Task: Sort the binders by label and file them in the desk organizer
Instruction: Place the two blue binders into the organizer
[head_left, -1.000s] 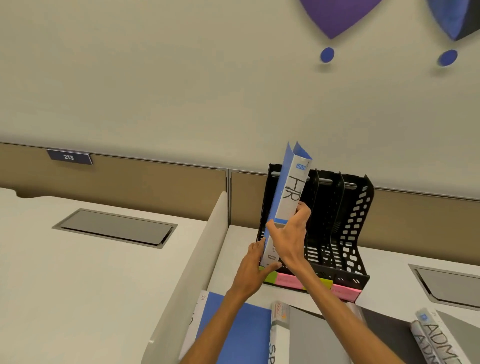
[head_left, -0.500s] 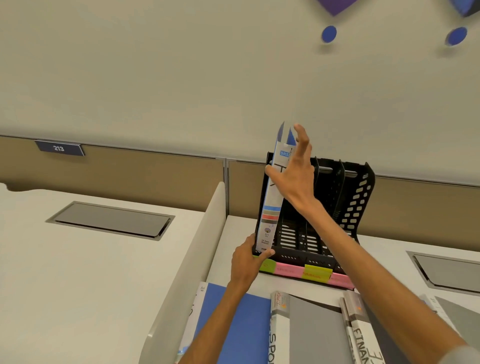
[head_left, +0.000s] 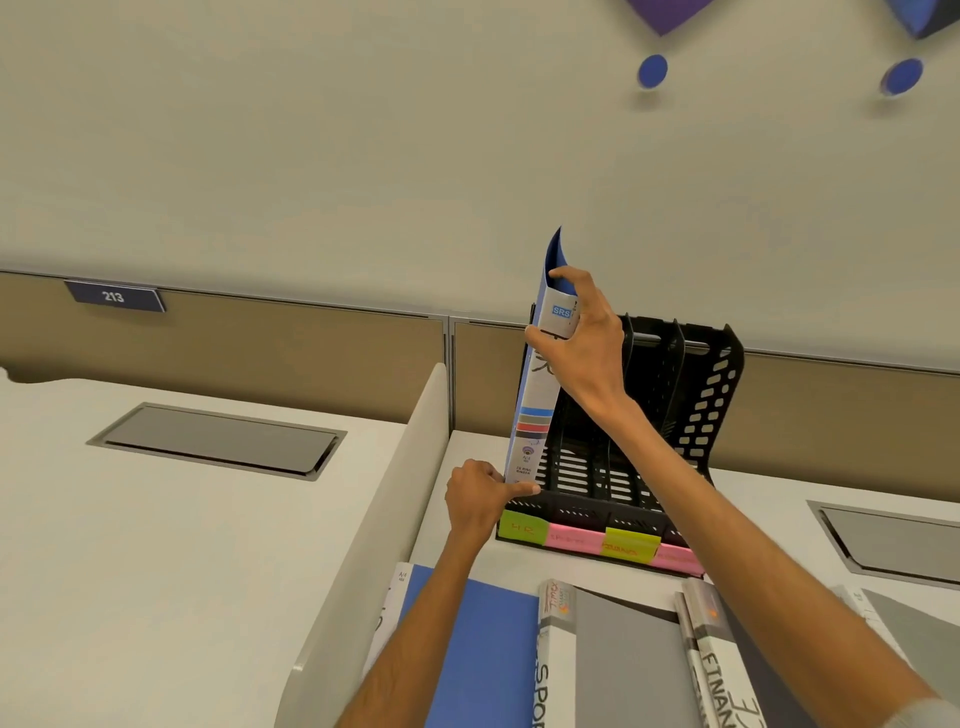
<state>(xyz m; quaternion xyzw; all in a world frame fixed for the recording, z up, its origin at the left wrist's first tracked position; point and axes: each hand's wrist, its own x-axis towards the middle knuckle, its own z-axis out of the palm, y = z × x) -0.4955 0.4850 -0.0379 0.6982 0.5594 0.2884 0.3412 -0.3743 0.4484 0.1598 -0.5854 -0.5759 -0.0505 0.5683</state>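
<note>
Head view. Handwritten label on the spine of the blue binder (head_left: 535, 395) mostly hidden under the right hand (head_left: 584, 343); only a printed "SRS" tag and coloured stripes readable. Base of the binder's spine hidden behind the front lip of the black desk organizer (head_left: 675, 415). Writing on the sticky notes (head_left: 597, 543) along that lip too faint to read beyond "HR" on the leftmost green one. Lower frame cuts off binders lying flat on the desk (head_left: 753, 499): a blue one (head_left: 483, 649), a grey one with spine reading "SPO…" (head_left: 608, 660), another reading "FINAN…" (head_left: 719, 670), one more at far right barely visible.

Blue binder: standing nearly upright, leaning slightly left, in the leftmost slot, above the HR note. White spine facing out, blue covers, top corner rising well above the organizer. Remaining slots appear empty.

Right hand closed around the binder's upper spine, fingers wrapped over the edge. Left hand (head_left: 478, 501) curled at the organizer's front left corner, thumb pressed against the binder's lower edge.
</note>
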